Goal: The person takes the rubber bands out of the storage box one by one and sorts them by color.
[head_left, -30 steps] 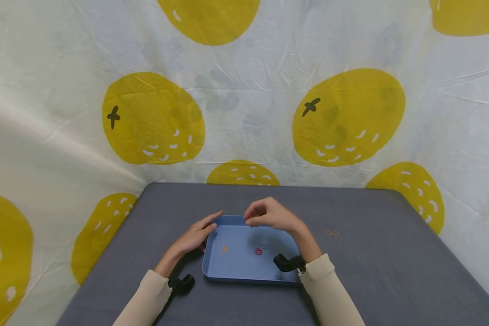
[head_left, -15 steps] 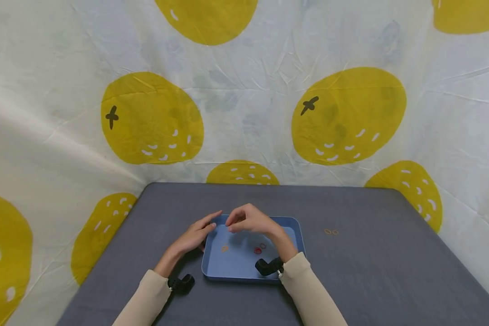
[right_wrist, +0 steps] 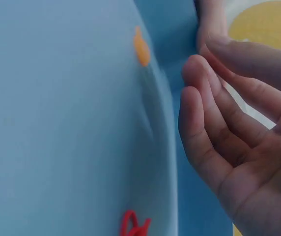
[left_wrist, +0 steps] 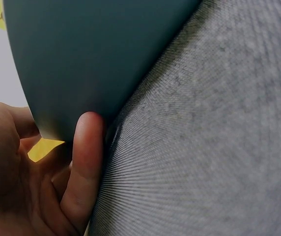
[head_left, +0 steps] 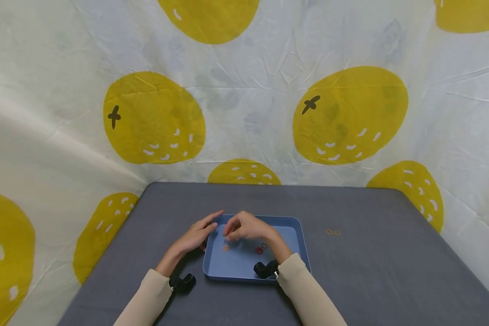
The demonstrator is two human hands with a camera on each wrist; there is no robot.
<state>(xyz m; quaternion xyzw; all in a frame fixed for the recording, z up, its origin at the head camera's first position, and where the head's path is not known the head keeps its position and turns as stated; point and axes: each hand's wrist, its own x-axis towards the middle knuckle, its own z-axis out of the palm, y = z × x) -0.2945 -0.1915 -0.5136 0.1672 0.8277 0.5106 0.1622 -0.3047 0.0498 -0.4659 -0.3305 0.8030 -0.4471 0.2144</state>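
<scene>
A shallow blue tray lies on the dark grey table. My left hand holds its left wall, thumb over the rim; in the left wrist view the little finger lies against the tray's outer side. My right hand is over the tray's left part, fingers bent and thumb close to them. Whether something small is between the fingertips is not visible. Just below them are orange rubber bands. Red rubber bands lie near the tray's middle, one slightly apart.
Two orange rubber bands lie on the table right of the tray. A white cloth with yellow fruit shapes hangs behind the table. Each wrist wears a black camera mount.
My right hand has moved left across the tray, then lowered toward the orange rubber bands. My left hand has stayed at the tray's left side.
</scene>
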